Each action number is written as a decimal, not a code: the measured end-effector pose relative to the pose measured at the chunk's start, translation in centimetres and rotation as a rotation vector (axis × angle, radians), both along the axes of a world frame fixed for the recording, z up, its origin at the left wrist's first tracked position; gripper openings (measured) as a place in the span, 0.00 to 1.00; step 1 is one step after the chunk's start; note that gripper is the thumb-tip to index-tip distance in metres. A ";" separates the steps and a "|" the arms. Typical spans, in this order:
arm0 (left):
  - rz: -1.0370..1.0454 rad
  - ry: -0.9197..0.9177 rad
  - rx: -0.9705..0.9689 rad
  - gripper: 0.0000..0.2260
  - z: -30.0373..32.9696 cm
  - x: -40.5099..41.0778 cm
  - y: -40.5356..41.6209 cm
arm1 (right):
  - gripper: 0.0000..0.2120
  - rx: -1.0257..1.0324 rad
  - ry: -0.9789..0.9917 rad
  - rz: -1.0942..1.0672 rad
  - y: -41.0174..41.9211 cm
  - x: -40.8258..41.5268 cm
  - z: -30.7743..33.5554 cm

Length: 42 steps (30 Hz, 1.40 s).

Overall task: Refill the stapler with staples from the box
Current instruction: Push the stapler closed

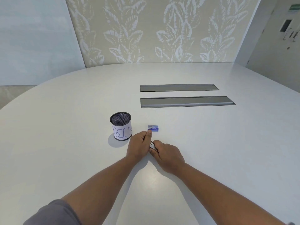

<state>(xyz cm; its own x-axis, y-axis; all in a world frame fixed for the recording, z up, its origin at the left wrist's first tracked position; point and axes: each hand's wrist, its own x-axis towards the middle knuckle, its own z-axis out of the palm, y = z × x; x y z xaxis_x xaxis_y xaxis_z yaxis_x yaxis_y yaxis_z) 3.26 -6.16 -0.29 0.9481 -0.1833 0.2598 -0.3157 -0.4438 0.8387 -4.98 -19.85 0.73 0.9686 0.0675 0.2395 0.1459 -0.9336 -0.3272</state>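
Bright, even, cool indoor light from above; soft shadows under both forearms and left of the mesh cup (120, 125), faint sheen on the white table (211, 143). Sharp at centre; strongly bowed by wide-angle distortion toward the edges.

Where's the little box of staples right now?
In the head view, the blue staple box lies on the white table, just beyond the left hand, right of the mesh bin.

White oval table (211, 143), mesh cup marked BIN (121, 126), small blue staple box (153, 128), two grey inset panels (186, 101)
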 end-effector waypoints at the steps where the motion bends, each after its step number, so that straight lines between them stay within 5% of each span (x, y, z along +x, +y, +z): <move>1: -0.001 -0.003 0.019 0.23 0.0 0.0 0.0 | 0.25 -0.002 -0.003 0.000 0.0 0.0 0.0; 17: 0.011 -0.027 0.099 0.23 0.4 0.1 -0.1 | 0.21 -0.007 0.001 0.028 -0.2 0.1 -0.6; 26: -0.016 0.066 -0.075 0.22 0.3 -0.3 0.2 | 0.20 0.117 -0.020 0.032 -0.4 0.4 -0.4; 33: -0.217 0.284 -0.221 0.11 2.5 -1.0 1.6 | 0.15 0.280 -0.036 0.001 -1.0 0.5 -0.3; 38: -0.346 0.107 0.158 0.29 4.0 -0.3 3.5 | 0.14 0.456 -0.086 -0.011 -1.6 0.5 -0.2; 42: -0.351 0.002 0.309 0.24 5.1 0.4 4.3 | 0.13 0.480 -0.071 0.032 -2.2 0.8 1.1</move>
